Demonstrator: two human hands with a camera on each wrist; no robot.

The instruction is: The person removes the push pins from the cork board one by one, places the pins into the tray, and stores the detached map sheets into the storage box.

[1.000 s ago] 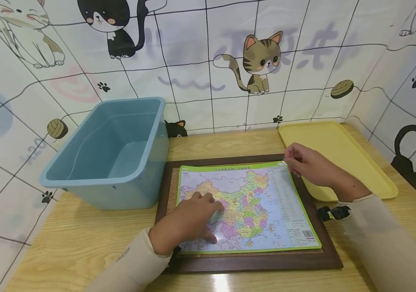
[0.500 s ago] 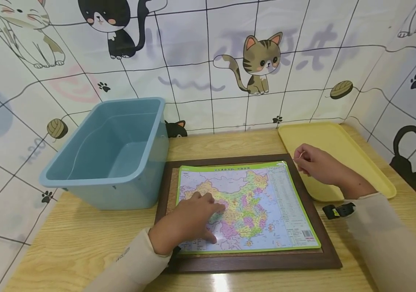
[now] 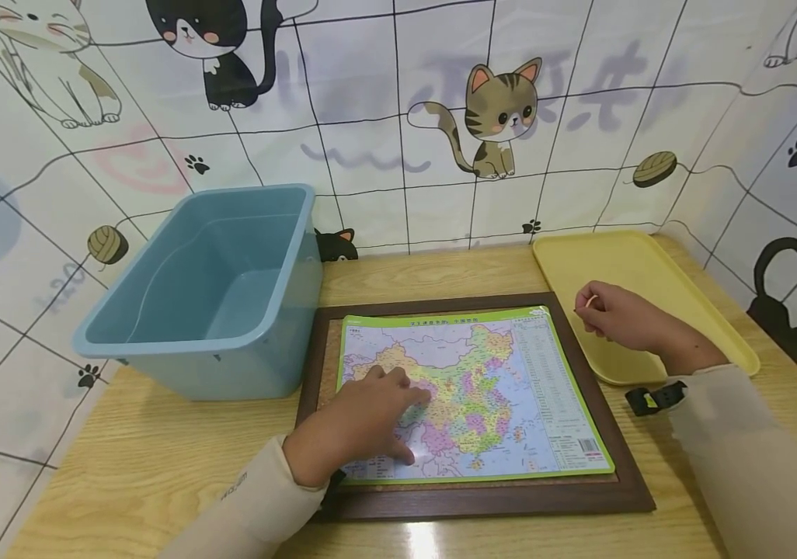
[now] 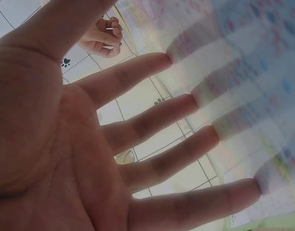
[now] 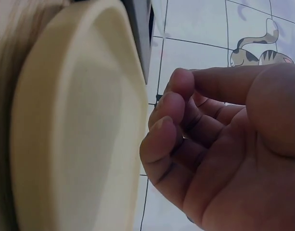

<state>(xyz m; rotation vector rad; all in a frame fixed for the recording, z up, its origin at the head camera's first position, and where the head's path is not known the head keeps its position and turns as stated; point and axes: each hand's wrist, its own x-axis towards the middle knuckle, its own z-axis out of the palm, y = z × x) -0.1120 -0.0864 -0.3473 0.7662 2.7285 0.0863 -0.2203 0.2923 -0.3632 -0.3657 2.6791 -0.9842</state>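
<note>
A laminated map [image 3: 450, 388] with a green border lies on a brown-framed cork board [image 3: 489, 497]. My left hand [image 3: 363, 419] rests on the left part of the map with its fingers spread. In the left wrist view, the fingertips [image 4: 205, 115] touch the map's glossy surface. My right hand [image 3: 618, 314] hovers over the yellow tray [image 3: 615, 252], to the right of the board. Its thumb and index finger pinch together, the other fingers curled. A tiny pale thing seems to show at the fingertips in the head view; its kind is too small to tell.
A deep blue plastic tub [image 3: 196, 349] stands at the left, close to the board's left edge. The wooden table [image 3: 126, 458] runs back to a wall [image 3: 356, 62] covered with cat-print sheeting.
My right hand has moved off the map's upper right corner, to the right and slightly nearer, over the yellow tray. The left hand has stayed on the map.
</note>
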